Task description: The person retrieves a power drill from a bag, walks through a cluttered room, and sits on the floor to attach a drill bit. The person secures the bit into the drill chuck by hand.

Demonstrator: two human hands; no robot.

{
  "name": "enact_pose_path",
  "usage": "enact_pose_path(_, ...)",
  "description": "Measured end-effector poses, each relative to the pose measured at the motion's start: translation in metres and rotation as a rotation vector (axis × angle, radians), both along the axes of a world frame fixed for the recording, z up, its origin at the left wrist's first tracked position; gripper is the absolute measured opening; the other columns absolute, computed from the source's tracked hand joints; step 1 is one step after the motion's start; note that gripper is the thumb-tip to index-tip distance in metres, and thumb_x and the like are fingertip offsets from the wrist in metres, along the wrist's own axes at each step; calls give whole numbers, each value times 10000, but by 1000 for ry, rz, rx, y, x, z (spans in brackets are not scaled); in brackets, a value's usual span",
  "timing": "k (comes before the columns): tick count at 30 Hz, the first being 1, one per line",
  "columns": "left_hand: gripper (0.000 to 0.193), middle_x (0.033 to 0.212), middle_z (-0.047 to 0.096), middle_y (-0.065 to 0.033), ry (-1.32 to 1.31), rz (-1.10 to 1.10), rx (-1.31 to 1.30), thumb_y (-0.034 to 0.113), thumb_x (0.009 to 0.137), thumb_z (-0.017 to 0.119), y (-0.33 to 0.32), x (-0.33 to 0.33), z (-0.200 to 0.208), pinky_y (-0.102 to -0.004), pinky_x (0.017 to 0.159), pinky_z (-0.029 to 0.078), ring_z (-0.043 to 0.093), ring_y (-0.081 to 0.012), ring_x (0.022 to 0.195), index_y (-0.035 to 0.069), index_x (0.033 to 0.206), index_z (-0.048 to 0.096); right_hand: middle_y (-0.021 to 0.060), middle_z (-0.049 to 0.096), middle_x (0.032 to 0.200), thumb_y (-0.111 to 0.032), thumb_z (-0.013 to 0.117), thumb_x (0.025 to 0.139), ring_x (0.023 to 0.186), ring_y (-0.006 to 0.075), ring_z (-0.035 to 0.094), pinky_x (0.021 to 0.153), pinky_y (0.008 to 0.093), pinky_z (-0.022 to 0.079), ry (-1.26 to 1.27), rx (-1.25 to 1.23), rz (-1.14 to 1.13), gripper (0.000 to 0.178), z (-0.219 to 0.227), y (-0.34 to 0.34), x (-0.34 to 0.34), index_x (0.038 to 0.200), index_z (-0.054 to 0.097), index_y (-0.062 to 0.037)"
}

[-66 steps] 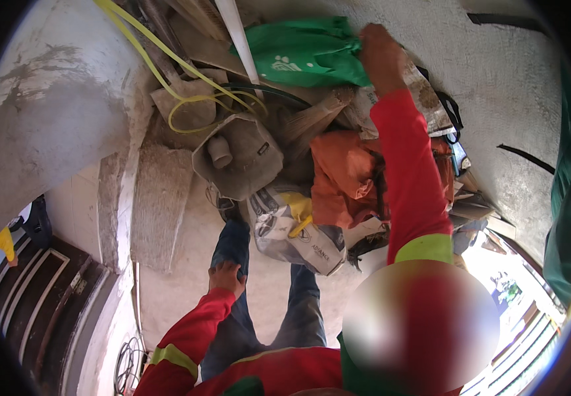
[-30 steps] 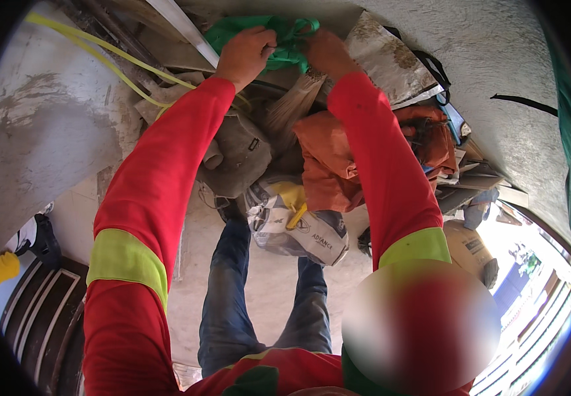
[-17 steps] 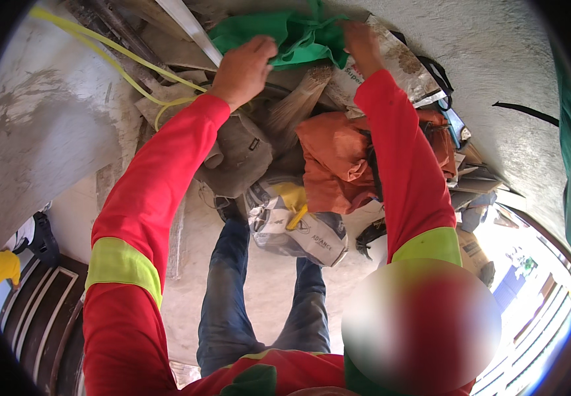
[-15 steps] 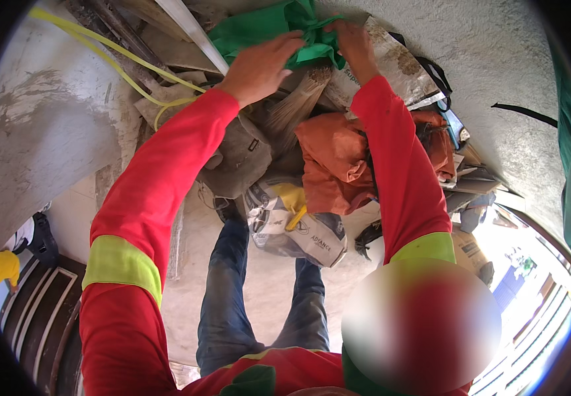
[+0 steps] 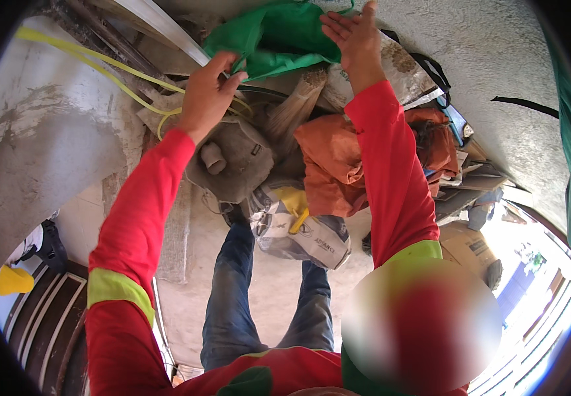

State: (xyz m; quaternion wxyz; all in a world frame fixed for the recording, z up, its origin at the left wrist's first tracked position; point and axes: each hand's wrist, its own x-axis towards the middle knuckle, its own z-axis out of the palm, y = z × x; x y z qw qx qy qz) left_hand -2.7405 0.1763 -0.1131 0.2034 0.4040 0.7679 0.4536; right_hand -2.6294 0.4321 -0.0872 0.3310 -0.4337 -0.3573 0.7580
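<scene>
A green fabric bag (image 5: 292, 34) lies at the far middle, its mouth spread wide and its inside in shadow. My left hand (image 5: 209, 91) pinches the bag's near left edge between thumb and fingers. At the bag's right side, my right hand (image 5: 359, 45) is open, its fingers spread and the palm partly turned up against the fabric. A thin green strap loops up beside those fingers. Just below the bag stands a straw broom head (image 5: 300, 102), bristles fanning toward me. Below my left wrist is a dusty grey container (image 5: 236, 165) with a small cup-like piece on it.
Crumpled orange sacking (image 5: 331, 155) sits under my right forearm, beside a white-grey printed sack (image 5: 298, 234) with yellow cloth. A yellow hose (image 5: 110, 63) and a white bar (image 5: 166, 28) run at the far left. Concrete walls flank both sides; cardboard (image 5: 467, 247) leans at right.
My hands have moved apart, left hand down and left, right hand slightly up. The bunched green bag has opened out between them. My right fingers have let go and spread.
</scene>
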Motion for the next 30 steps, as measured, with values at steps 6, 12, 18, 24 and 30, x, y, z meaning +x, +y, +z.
enact_pose_path(6, 113, 909, 692, -24, -561, 117, 256, 53, 1003, 563, -37, 34, 16, -221, 719, 456, 591, -55, 787, 12, 1094, 617, 176, 671, 1062, -335, 524, 1041, 932, 275, 698, 851, 400, 594, -131, 185, 462, 410, -47, -7, 10, 1207, 545, 40)
enact_pose_path(12, 169, 951, 665, -13, -642, 221, 314, 134, 1018, 587, -63, 51, 29, -236, 776, 470, 634, -88, 886, 16, 1136, 615, 176, 702, 1053, -199, 470, 1048, 1022, 293, 682, 958, 402, 539, 332, -25, 340, 281, -78, -22, -8, 1132, 627, 18)
enact_pose_path(18, 137, 956, 653, -9, -698, 221, 346, 132, 1018, 606, -72, 51, 21, -246, 815, 491, 628, -85, 878, 23, 1102, 617, 187, 669, 1256, -176, 470, 990, 1137, 343, 654, 977, 453, 510, -986, 1139, 1136, 330, -150, -33, -52, 1215, 667, -34)
enact_pose_path(24, 158, 945, 647, -10, -690, 188, 336, 167, 1026, 609, -89, 43, 19, -244, 824, 493, 614, -80, 863, 24, 1091, 611, 185, 513, 1467, -524, 371, 998, 1318, 396, 526, 1097, 502, 422, -1268, 1115, 1154, 565, -159, -45, -67, 1468, 483, -233)
enact_pose_path(30, 145, 929, 657, -21, -730, 189, 344, 165, 1031, 597, -95, 31, 12, -251, 793, 487, 604, -83, 851, 28, 1077, 613, 178, 492, 1493, -658, 447, 929, 1361, 378, 489, 1133, 491, 381, -1195, 1037, 1260, 692, -190, -15, -60, 1463, 499, -221)
